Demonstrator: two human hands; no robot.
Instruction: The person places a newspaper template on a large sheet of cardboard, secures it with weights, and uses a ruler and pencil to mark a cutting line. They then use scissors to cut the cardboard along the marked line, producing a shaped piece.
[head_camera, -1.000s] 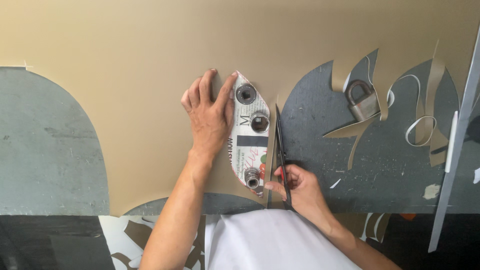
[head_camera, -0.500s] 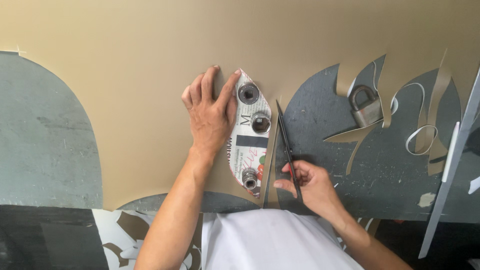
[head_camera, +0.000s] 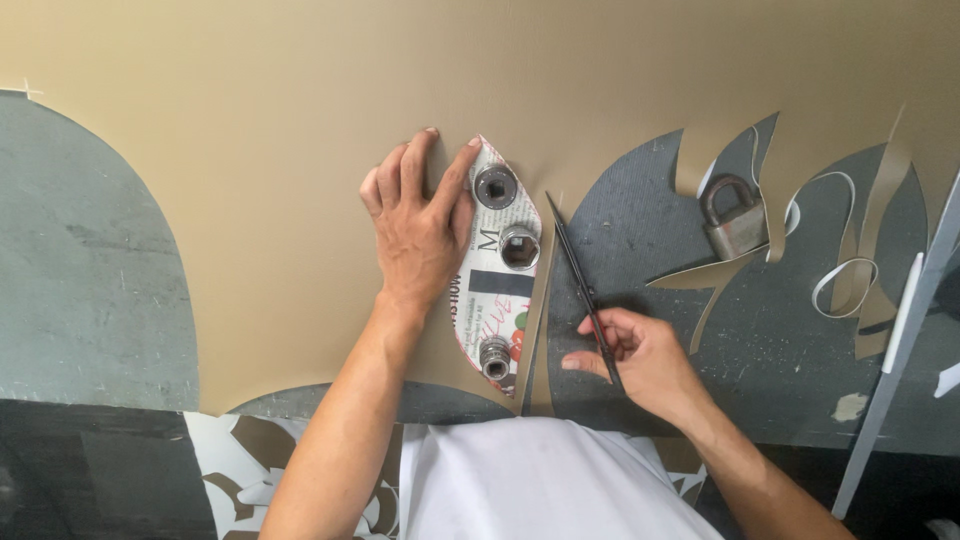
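Two hands cut one tan sheet around one leaf-shaped newspaper template.

The one large tan sheet (head_camera: 300, 200) covers the grey tabletop (head_camera: 90, 250). The one newspaper template (head_camera: 497, 290) lies on it, weighted by three metal sockets (head_camera: 519, 246). The left hand (head_camera: 420, 225) presses flat, fingers spread, at the template's left edge. The right hand (head_camera: 640, 355) is clamped on one pair of black scissors (head_camera: 585, 290), blades at the sheet's cut edge just right of the template. One padlock (head_camera: 732, 228) sits well apart among curled offcuts (head_camera: 850, 280).

The left hand (head_camera: 420, 225) lies flat, fingers spread and pressing down; the right hand (head_camera: 640, 360) curls its fingers in a closed grip.
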